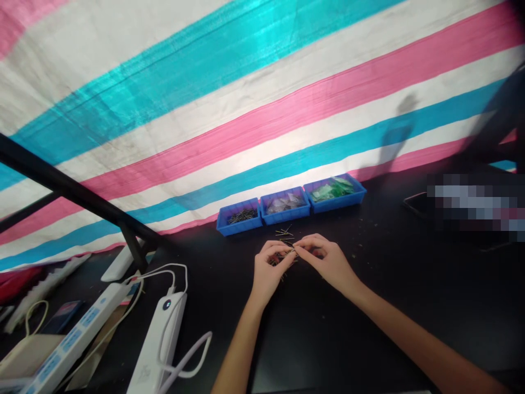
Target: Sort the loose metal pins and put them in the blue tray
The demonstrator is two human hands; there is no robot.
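Note:
My left hand (270,267) and my right hand (326,260) meet over a black table (369,317), fingertips pinched together on small dark screws (287,253). A few more loose screws (284,234) lie on the table just beyond my fingers. Behind them stand three blue bins in a row: the left bin (239,216) holds dark screws, the middle bin (284,204) holds clear little bags, the right bin (334,192) holds green pieces.
A white power bank (158,339) with white cables and a white power strip (77,336) lie at the lower left. A striped pink, cyan and white tarp (246,98) hangs behind the table. A black metal frame (82,197) crosses the left.

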